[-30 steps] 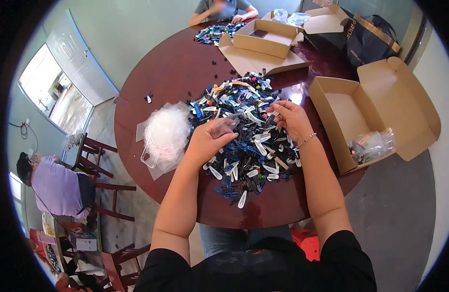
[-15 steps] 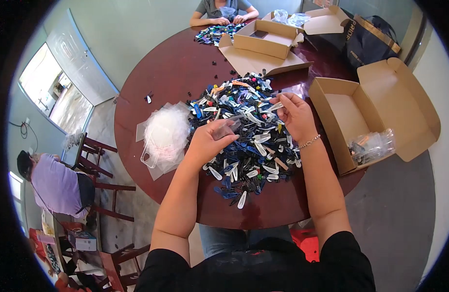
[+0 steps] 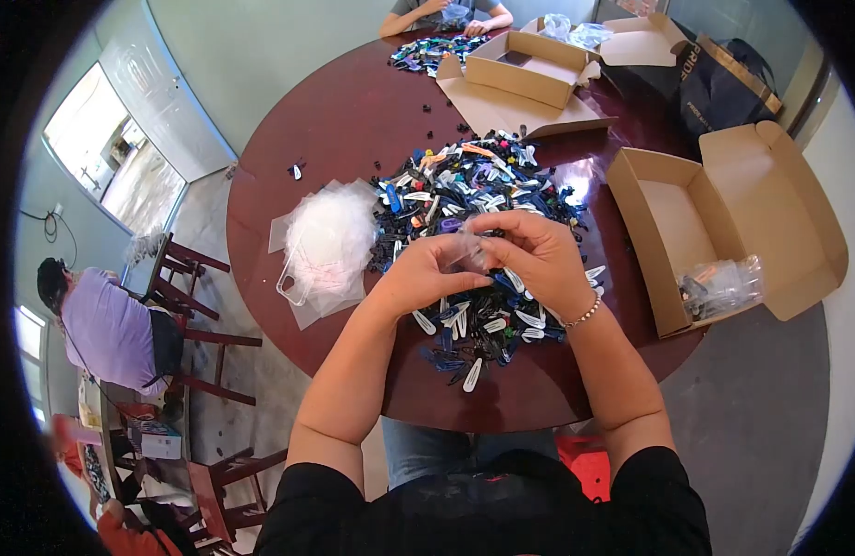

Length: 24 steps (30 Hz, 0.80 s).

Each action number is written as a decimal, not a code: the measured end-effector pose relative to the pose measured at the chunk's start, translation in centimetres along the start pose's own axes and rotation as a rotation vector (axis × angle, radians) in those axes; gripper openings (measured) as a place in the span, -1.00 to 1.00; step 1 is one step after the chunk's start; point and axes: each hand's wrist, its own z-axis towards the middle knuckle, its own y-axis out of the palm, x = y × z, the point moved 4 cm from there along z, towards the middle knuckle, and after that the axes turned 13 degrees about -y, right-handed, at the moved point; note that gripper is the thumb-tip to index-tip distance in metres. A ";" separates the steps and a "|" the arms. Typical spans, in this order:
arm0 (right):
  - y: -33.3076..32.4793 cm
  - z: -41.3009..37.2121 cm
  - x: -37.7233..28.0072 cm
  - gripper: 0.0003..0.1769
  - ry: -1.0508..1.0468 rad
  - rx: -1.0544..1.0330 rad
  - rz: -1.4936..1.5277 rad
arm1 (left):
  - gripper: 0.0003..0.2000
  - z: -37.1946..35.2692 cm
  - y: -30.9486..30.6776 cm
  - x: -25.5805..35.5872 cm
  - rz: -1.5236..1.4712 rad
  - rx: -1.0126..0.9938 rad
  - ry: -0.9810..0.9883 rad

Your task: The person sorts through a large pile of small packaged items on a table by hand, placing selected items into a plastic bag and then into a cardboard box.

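Observation:
My left hand point(image 3: 426, 275) pinches a small clear plastic bag point(image 3: 468, 248) above a heap of snap hair clips point(image 3: 488, 181) in black, blue, white and other colours. My right hand point(image 3: 543, 262) meets it at the bag, fingers closed against the plastic. What lies between the right fingertips is hidden. Left of the heap lies a loose stack of clear plastic bags point(image 3: 327, 243).
An open cardboard box point(image 3: 650, 250) at the right holds filled plastic bags point(image 3: 721, 287). Another open box point(image 3: 525, 69) stands farther back, near a dark bag point(image 3: 724, 93). Across the round table point(image 3: 307, 120) a person point(image 3: 446, 14) sits at another clip pile.
My right hand has come down and left from over the heap, where it pinched a light hair clip, to meet the bag in my left hand. The view has shifted slightly.

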 end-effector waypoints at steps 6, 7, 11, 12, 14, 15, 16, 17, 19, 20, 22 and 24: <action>-0.3 -0.1 -0.1 -0.77 0.052 0.002 -0.048 | -0.64 0.0 0.1 0.0 -0.048 -0.021 -0.070; -0.2 -0.1 0.0 -0.77 0.052 0.005 -0.048 | -0.64 -0.1 0.2 0.2 -0.077 -0.026 -0.069; -0.4 0.0 0.0 -0.77 -0.042 -0.003 0.013 | -0.64 0.1 -0.2 -0.5 -0.067 0.004 -0.074; -0.4 0.0 0.0 -0.78 -0.067 -0.017 -0.009 | -0.64 0.3 -0.3 -0.6 -0.065 -0.008 -0.066; -0.8 0.0 -0.1 -0.79 -0.068 0.021 -0.013 | -0.64 0.3 -0.3 -0.6 -0.061 -0.019 -0.060; -1.1 0.0 -0.2 -0.79 -0.070 0.055 -0.017 | -0.67 0.2 -0.2 -0.4 -0.039 0.024 -0.081; -1.2 0.1 -0.3 -0.79 -0.070 0.055 -0.015 | -0.70 0.0 -0.3 -0.3 -0.018 0.068 -0.101; -1.5 0.1 -0.3 -0.80 -0.077 0.069 -0.004 | -0.70 -0.1 -0.4 -0.2 -0.018 0.071 -0.103; -1.8 0.2 -0.4 -0.81 -0.063 0.097 0.001 | -0.69 0.0 -1.1 -0.2 -0.133 0.098 -0.148; -1.9 0.2 -0.2 -0.81 -0.058 0.094 0.005 | -0.69 0.0 -1.3 -0.3 -0.136 0.103 -0.153; -1.7 0.2 0.3 -0.82 -0.028 0.060 -0.078 | -0.66 0.1 -2.0 -0.6 -0.193 0.141 -0.124; -1.0 0.2 0.1 -0.84 -0.058 -0.011 -0.199 | -0.64 0.3 -2.5 -1.1 -0.281 0.154 -0.168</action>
